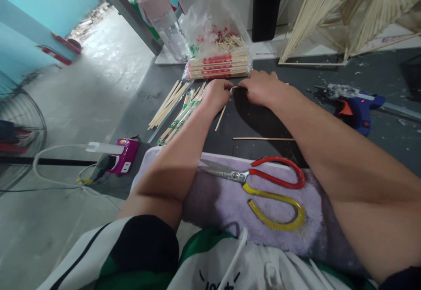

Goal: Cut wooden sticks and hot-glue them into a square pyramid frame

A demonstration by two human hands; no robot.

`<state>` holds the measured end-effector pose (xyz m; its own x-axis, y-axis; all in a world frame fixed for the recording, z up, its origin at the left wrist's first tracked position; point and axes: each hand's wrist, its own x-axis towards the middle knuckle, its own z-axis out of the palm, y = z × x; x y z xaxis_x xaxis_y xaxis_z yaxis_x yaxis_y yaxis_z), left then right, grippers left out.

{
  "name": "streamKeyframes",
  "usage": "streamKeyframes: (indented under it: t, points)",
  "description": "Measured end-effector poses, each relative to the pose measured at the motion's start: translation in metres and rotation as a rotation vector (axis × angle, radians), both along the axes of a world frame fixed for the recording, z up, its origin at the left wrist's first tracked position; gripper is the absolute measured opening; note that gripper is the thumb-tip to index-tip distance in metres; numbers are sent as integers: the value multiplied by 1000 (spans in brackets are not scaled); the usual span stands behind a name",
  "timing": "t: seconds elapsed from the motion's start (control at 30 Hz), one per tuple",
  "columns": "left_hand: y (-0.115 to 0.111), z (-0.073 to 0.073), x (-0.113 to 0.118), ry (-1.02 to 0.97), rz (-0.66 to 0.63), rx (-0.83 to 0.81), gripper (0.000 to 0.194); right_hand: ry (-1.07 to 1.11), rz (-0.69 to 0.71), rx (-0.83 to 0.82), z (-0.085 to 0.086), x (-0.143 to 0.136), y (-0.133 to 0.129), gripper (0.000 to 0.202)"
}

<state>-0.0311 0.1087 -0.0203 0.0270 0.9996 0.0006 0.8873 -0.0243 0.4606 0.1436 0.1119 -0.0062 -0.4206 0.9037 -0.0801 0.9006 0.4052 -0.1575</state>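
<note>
Both hands meet over the dark table, fingers pinched, with a short light strip of wooden stick [235, 87] showing between them. My left hand [217, 92] closes on its left end; my right hand [259, 87] has its right end, and much of the stick is hidden by fingers. Another thin stick [221, 119] slants down from beneath my left hand. Nearer me, a single stick [263, 139] lies flat, its right end behind my right forearm. Green-printed chopstick packets [180, 121] and loose chopsticks [169, 104] lie left of my left hand.
Scissors [235, 175] with red and yellow handles rest on a lilac cloth [213, 206]. A blue glue gun [362, 110] lies right. Behind are bagged chopsticks [220, 64], a bottle [164, 22] and a stick structure [312, 14]. A pink power adapter [126, 156] sits at the left edge.
</note>
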Motion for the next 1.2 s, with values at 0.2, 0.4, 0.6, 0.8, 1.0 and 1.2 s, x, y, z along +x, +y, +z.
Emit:
streamKeyframes:
  t: [0.2, 0.4, 0.6, 0.8, 1.0, 1.2]
  points:
    - [0, -1, 1, 9, -1, 7, 41, 9, -11, 3, -2, 0, 1, 43]
    - [-2, -1, 0, -25, -20, 44, 55, 16, 16, 41, -12, 3, 8, 46]
    - [0, 0, -3, -20, -85, 14, 47, -21, 7, 54, -13, 4, 10, 50]
    - [-4, 4, 1, -4, -19, 8, 54, -35, -27, 16, -8, 3, 6, 48]
    - [-6, 7, 3, -4, 12, -18, 44, -29, -22, 15, -6, 3, 5, 49]
    - [-3, 0, 1, -53, 14, -4, 42, -7, 5, 26, -9, 4, 9, 51]
